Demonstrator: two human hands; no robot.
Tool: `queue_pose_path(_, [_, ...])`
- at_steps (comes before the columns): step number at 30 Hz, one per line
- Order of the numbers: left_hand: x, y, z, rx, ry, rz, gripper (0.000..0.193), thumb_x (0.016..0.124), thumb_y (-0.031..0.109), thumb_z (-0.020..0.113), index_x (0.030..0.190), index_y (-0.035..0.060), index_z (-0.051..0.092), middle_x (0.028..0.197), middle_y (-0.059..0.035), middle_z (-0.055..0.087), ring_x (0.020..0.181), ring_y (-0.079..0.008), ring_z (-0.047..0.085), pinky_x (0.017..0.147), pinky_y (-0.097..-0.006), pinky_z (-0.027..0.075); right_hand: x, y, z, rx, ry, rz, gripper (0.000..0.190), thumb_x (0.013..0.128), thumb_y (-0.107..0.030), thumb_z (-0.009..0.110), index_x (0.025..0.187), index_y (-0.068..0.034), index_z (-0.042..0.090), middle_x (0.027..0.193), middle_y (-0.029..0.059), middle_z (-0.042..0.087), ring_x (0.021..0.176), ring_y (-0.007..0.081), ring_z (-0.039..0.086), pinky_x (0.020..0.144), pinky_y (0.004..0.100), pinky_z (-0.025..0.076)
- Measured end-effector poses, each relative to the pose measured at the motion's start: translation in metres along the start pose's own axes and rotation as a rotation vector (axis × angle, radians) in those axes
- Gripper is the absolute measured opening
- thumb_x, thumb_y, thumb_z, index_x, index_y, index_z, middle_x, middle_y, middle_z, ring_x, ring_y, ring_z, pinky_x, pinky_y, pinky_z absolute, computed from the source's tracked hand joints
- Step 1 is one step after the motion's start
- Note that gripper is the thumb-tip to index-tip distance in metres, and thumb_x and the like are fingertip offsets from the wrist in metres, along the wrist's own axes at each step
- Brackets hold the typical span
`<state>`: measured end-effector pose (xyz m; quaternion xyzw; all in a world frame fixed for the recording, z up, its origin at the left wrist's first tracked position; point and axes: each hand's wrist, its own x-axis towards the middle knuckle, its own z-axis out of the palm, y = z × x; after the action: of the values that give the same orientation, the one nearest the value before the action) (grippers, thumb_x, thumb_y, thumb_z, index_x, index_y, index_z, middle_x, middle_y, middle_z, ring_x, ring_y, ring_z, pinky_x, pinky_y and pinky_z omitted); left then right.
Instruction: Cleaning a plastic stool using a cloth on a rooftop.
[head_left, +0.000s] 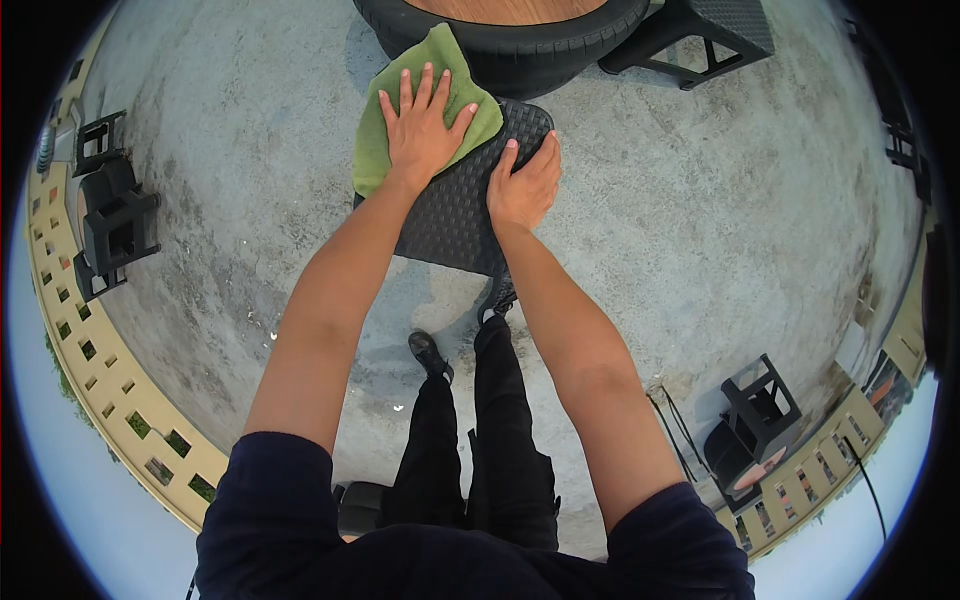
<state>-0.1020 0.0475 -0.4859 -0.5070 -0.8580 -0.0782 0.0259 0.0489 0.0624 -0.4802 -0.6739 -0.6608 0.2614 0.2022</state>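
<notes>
My left hand (421, 139) lies flat with fingers spread on a green cloth (373, 146). The cloth is draped over the far left part of the seat of a black plastic stool (454, 225) with a woven texture, and one corner of it points up towards a tire. Along the right edge of the seat, my right hand (527, 186) grips the stool, its thumb on top and its fingers at the rim. Most of the stool's legs are hidden beneath the seat.
Just beyond the stool stands a black tire (517, 49) with a wood-look top (510, 9). Another black stool (694, 41) is at its right. More dark stools and tire tables sit at left (116, 214) and lower right (761, 409). A pale perforated wall (90, 330) bounds the concrete floor.
</notes>
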Motion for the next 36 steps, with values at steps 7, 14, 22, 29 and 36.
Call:
queue_pose_path(7, [-0.126,0.029,-0.025,-0.104,-0.280,0.114,0.061,0.096,0.048,0.056,0.144,0.0095,0.053,0.164,-0.0104,0.028,0.152,-0.0336,0.021,0.121,-0.0614,0.012,0.002,0.012,-0.006,0.080,-0.009,0.010,0.059,0.103,-0.037,0.048,0.149,-0.003,0.038,0.151,0.0178,0.044,0.138,0.0354,0.042,0.113,0.0471,0.034])
queue_pose_path(14, [-0.163,-0.019,-0.031,-0.042,-0.272,0.050,0.074,0.093,0.060,0.055,0.153,0.0172,0.042,0.167,-0.0100,0.021,0.154,-0.0367,0.015,0.121,-0.0626,0.008,-0.001,0.012,-0.005,0.088,-0.012,0.016,0.059,0.102,-0.039,0.051,0.148,-0.003,0.041,0.151,0.0155,0.045,0.137,0.0344,0.043,0.112,0.0467,0.035])
queue_pose_path(22, [0.012,-0.026,0.001,-0.057,-0.074,-0.247,0.078,0.095,0.063,0.050,0.156,0.0167,0.037,0.166,-0.0121,0.022,0.151,-0.0405,0.018,0.119,-0.0601,0.016,0.004,0.001,-0.002,0.056,0.005,0.027,0.059,0.102,-0.038,0.051,0.149,-0.005,0.040,0.151,0.0136,0.045,0.137,0.0324,0.044,0.110,0.0466,0.036])
queue_pose_path(29, [-0.059,-0.021,-0.023,-0.015,-0.379,0.419,0.072,0.095,0.062,0.049,0.155,0.0230,0.040,0.167,-0.0083,0.018,0.153,-0.0375,0.013,0.121,-0.0626,0.006,0.004,0.011,-0.003,-0.018,0.006,0.061,0.055,0.103,-0.036,0.047,0.149,-0.007,0.041,0.151,0.0130,0.045,0.134,0.0313,0.046,0.108,0.0457,0.037])
queue_pose_path(36, [-0.152,-0.076,-0.044,0.019,-0.506,0.702,0.067,0.094,0.064,0.050,0.154,0.0347,0.039,0.167,-0.0033,0.020,0.154,-0.0345,0.012,0.119,-0.0668,0.009,0.001,0.004,0.004,-0.049,0.014,0.056,0.056,0.102,-0.037,0.050,0.148,-0.007,0.042,0.149,0.0139,0.048,0.132,0.0318,0.049,0.106,0.0460,0.040])
